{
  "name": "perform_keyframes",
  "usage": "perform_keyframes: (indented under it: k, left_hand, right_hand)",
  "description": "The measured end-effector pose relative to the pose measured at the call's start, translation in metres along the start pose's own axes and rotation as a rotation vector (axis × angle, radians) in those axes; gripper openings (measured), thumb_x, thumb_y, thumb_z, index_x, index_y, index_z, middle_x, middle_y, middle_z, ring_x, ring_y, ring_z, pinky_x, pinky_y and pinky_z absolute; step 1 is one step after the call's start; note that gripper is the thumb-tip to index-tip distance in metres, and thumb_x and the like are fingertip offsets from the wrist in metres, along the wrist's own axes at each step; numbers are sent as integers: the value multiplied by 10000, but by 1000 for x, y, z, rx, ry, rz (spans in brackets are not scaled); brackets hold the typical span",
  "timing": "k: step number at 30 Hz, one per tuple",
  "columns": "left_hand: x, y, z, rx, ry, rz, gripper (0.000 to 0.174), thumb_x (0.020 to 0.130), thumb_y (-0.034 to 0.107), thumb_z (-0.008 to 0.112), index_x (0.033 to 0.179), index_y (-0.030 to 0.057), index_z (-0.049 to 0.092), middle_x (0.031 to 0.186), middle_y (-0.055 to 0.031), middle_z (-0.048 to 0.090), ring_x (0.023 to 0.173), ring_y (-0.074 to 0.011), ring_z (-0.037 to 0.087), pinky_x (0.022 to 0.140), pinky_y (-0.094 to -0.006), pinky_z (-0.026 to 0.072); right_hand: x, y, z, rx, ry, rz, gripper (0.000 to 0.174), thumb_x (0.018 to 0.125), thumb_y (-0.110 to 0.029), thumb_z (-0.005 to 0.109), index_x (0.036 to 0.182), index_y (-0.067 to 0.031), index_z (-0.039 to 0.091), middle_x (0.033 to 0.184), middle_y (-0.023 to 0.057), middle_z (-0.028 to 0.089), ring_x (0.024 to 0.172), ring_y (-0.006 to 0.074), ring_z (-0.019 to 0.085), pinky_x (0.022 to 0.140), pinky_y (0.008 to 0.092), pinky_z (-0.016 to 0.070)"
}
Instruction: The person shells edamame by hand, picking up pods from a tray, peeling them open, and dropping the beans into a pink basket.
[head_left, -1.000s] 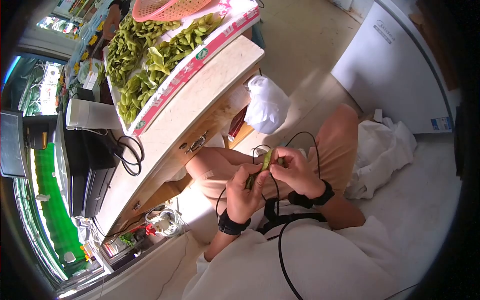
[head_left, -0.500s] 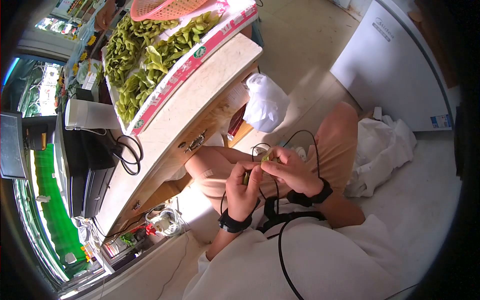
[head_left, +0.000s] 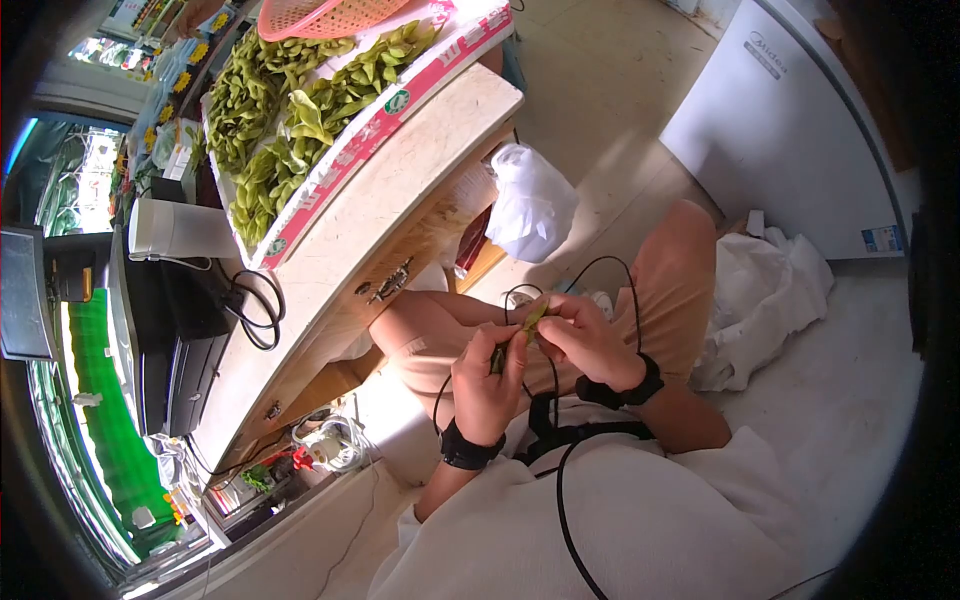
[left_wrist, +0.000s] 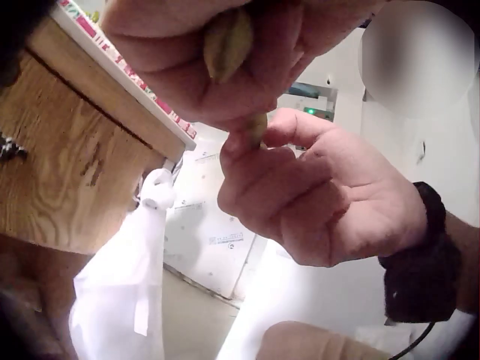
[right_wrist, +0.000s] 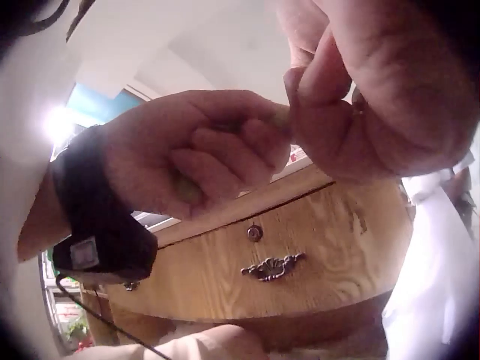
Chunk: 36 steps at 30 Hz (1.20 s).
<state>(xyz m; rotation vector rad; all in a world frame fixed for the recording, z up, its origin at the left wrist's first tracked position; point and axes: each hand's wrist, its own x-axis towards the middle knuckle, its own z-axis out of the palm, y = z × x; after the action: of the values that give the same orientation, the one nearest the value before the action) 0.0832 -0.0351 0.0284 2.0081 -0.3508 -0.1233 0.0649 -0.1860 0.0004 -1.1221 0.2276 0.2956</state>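
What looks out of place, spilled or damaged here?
Nothing looks spilled or broken. Only a crumpled white bag or cloth lies on the floor beside the white appliance. The green pods lie heaped on the cardboard on the desk. The left hand and right hand pinch one pod.

Small produce shop or stall, wooden tabletop [head_left: 400, 190] with drawers, cardboard tray [head_left: 385, 120] heaped with green pods [head_left: 270, 150], pink basket [head_left: 320, 15] beside them, screen [head_left: 22, 290] and black till gear [head_left: 170, 330] at one end, white freezer [head_left: 790, 130] on the floor, white plastic bag [head_left: 530, 205] hanging by the tabletop's edge.
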Motion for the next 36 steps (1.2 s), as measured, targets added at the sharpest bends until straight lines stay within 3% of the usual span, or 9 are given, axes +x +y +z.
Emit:
perform_keyframes:
  k: [3,6,10,13,18,21,25,27,36]
  left_hand:
    - [1,1,-1,74,-1,21,103,832,27,632,911,-13,577,736,-129,584,615,-196,567,590,-278,454]
    - [3,-1,-1,115,86,120,93,853,39,619,917,-14,576,732,-102,590,613,-150,557,577,-258,447]
    - [4,6,-8,-73,78,-80,103,889,73,596,934,-17,576,747,-51,591,626,-70,523,550,-209,423]
    - [1,-1,-5,-88,76,-79,105,887,70,597,936,-21,579,777,-62,610,661,-91,548,592,-216,441]
    - [-3,-2,-5,-64,-10,-35,128,894,76,585,956,-35,582,853,-85,645,764,-118,581,694,-238,463]
    - [-7,-6,-7,-276,-25,-256,124,895,79,581,954,-30,587,854,-91,644,749,-126,577,682,-253,466]
    - [-5,-4,-5,-257,-24,-279,104,872,53,595,945,-21,593,837,-116,640,714,-183,597,671,-269,469]
    - [-3,-3,-2,121,-7,-1,102,839,20,609,937,-9,600,819,-144,631,695,-266,608,655,-299,481]
    - [4,2,-6,299,24,114,121,810,-1,625,928,-2,601,835,-163,631,745,-312,625,657,-353,497]
  right_hand:
    - [-1,-2,2,94,-7,-2,134,888,-94,458,905,-10,561,665,-34,490,542,21,440,463,183,356]
    - [-5,-10,4,190,15,71,137,892,-98,461,919,-14,565,659,-31,489,532,22,432,452,180,345]
    - [-7,-2,1,285,10,101,160,920,-137,467,949,-16,568,647,-33,480,522,16,416,441,168,323]
    - [-7,-1,4,351,-81,158,212,936,-216,509,967,-18,578,637,-42,468,521,10,404,434,167,311]
    - [-4,-3,12,95,-113,-14,263,902,-290,598,931,-29,587,667,-74,479,546,-13,383,449,154,296]
    - [-5,-5,12,142,-115,23,247,898,-275,605,899,-29,588,699,-73,496,569,-17,378,458,154,291]
    - [-3,3,11,214,-107,22,155,899,-178,561,891,-26,585,713,-68,502,582,-14,390,459,163,293]
    - [-2,4,11,70,-61,-56,125,870,-83,471,909,-23,573,708,-65,486,581,-8,388,462,163,300]
    - [-2,7,1,293,-132,150,191,840,-50,403,968,-25,542,727,-12,510,543,17,406,428,169,303]
